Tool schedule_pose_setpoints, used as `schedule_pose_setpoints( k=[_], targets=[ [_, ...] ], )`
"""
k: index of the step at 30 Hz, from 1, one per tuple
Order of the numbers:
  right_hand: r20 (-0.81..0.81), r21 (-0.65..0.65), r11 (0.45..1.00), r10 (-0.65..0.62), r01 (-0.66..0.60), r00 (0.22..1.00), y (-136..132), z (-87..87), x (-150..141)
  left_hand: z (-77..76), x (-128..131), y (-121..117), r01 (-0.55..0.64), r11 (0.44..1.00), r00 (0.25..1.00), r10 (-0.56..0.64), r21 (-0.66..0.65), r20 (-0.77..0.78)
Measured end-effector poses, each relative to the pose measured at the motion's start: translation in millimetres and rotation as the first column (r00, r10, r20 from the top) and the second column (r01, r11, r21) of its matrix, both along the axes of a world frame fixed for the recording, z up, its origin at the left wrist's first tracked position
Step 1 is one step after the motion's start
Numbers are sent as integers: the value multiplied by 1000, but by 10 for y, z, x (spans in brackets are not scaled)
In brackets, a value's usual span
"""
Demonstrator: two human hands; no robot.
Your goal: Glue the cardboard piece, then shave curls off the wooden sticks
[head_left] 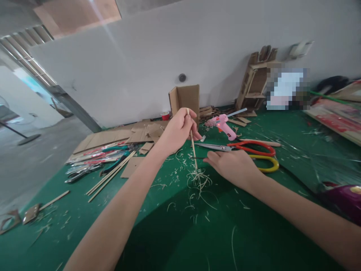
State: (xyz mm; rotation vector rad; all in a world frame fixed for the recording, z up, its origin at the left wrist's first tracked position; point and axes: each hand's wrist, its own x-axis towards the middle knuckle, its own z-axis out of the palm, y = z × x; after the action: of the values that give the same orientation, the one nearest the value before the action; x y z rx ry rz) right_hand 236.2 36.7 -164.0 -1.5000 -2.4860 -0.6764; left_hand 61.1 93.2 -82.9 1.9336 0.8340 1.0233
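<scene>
My left hand (184, 126) is closed round the upper part of a thin wooden stick (193, 148), which slants down toward the green tabletop. Fine curled wood shavings (199, 180) lie in a tangle at its lower end. My right hand (232, 165) is closed on a thin dark blade-like tool (199, 158), whose tip reaches the stick's lower part; most of it is hidden by my fingers. Just beyond my right hand lie scissors (217, 147) with one red and one yellow handle loop. A pink glue gun (225, 126) with a glue stick in it rests behind them.
Several wooden sticks (109, 177), wrapped tools (84, 163) and cardboard pieces (113, 136) lie to the left. A folded cardboard piece (189, 98) stands against the wall, with a small red cup (165, 115) beside it. A cardboard shelf (255, 81) and a purple object (345, 201) are at right.
</scene>
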Motion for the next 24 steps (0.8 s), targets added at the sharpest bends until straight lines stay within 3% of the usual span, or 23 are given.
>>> schedule_pose_setpoints(
  k=[2,7,12,18,24],
  targets=[
    [1,23,1000,-14,14,1000,6,-6,8,-2,-5,3,2,1000,1000,-2,0,0],
    [45,-78,995,63,-59,997,-2,-51,35,11,-6,-1,-11,1000,1000,11,-25,-21],
    [-11,13,1000,-2,2,1000,14,-48,34,17,-1,-13,-3,1000,1000,2,-14,-15],
    [11,-69,992,104,-103,995,37,-51,69,25,0,-14,-25,999,1000,25,-47,-13],
    [-12,-31,999,37,-37,999,67,-54,68,27,-3,-20,-15,1000,1000,15,-25,-3]
  ],
)
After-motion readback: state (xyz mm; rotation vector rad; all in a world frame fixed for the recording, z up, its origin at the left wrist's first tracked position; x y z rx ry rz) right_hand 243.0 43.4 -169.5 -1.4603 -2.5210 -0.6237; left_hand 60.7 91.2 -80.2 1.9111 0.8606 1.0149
